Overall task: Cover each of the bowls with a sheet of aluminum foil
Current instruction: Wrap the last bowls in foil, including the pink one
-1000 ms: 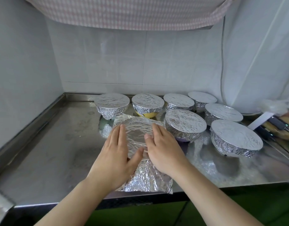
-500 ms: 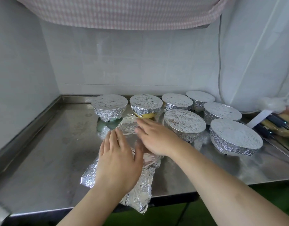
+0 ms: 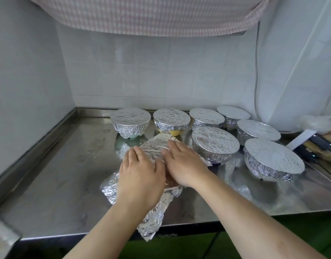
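Foil sheet (image 3: 157, 152), crumpled and shiny, lies draped over the bowl you are working on, near the middle of the steel counter (image 3: 63, 184); the bowl itself is hidden under it and under your hands. The sheet's near corner hangs over the counter's front edge, and its far corner points toward the yellow bowl (image 3: 171, 121) in the back row. Compared with half a second ago, the foil has spread a little further to the right, and a second ago it lay squarer, with its near edge along the counter front.

Seven bowls already wear foil: four in the far row, from the left bowl (image 3: 130, 121) onward, then three stepping nearer on the right, the nearest (image 3: 272, 158) being the largest in view.

Your left hand (image 3: 140, 180) presses flat on the foil, fingers straight and together, much as before. Your right hand (image 3: 183, 163) has swung back from reaching across to the left; it now lies beside the left hand, fingers extended on the foil's right side, thumb touching the left hand's thumb.

Dark-handled utensils (image 3: 315, 146) lie at the far right edge.
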The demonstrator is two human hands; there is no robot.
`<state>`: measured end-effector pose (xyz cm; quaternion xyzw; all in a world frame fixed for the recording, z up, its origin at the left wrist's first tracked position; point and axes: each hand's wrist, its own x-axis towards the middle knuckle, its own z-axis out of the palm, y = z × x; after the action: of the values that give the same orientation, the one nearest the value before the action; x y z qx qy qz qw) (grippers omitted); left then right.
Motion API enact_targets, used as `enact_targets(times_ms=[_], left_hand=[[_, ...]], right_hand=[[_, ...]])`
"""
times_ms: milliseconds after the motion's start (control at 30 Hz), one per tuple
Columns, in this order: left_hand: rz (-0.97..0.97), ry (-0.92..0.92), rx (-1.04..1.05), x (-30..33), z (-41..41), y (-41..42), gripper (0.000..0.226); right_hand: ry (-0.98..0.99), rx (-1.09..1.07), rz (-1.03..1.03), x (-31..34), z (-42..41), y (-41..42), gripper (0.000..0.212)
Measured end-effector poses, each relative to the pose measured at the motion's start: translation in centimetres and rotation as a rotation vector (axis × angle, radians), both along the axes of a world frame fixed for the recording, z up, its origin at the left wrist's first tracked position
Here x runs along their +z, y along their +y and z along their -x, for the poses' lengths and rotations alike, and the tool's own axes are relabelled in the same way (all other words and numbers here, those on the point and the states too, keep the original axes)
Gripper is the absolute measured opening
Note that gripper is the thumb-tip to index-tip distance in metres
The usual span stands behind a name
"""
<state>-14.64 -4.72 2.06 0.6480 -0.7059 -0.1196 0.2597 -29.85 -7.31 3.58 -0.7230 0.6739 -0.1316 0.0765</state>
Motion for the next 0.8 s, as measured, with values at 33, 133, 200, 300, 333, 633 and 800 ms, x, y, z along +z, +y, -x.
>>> enact_targets(times_ms=[33, 133, 200, 300, 333, 633, 800], left_hand=[[-0.005, 0.010, 0.022, -0.1, 0.5, 0.2, 0.080], [0.057, -0.038, 0.035, -0.5, 0.8, 0.6, 0.085], [0.069, -0.059, 0.020, -0.7, 0.2, 0.4, 0.091], [0.076, -0.048, -0.018, -1.1, -0.3, 0.3, 0.089], [0.077, -0.042, -0.033, -1.1, -0.3, 0.3, 0.089], [0.064, 0.004, 0.013, -0.5, 0.5, 0.9, 0.067], [0.069, -0.117, -0.018, -0.2, -0.3, 0.3, 0.080]], right_hand=[[0.009, -0.014, -0.015, 0.0, -0.1, -0.1, 0.057], [0.017, 0.005, -0.060, 0.8, -0.3, -0.4, 0.059], [0.007, 0.066, -0.034, 1.6, -0.3, -0.7, 0.062], [0.017, 0.164, -0.026, 2.0, -0.4, -1.1, 0.059], [0.006, 0.170, -0.033, 1.9, -0.4, -1.1, 0.057], [-0.044, 0.053, -0.047, 1.0, -0.9, -0.8, 0.049], [-0.092, 0.027, -0.054, 0.8, -0.7, -0.6, 0.049]])
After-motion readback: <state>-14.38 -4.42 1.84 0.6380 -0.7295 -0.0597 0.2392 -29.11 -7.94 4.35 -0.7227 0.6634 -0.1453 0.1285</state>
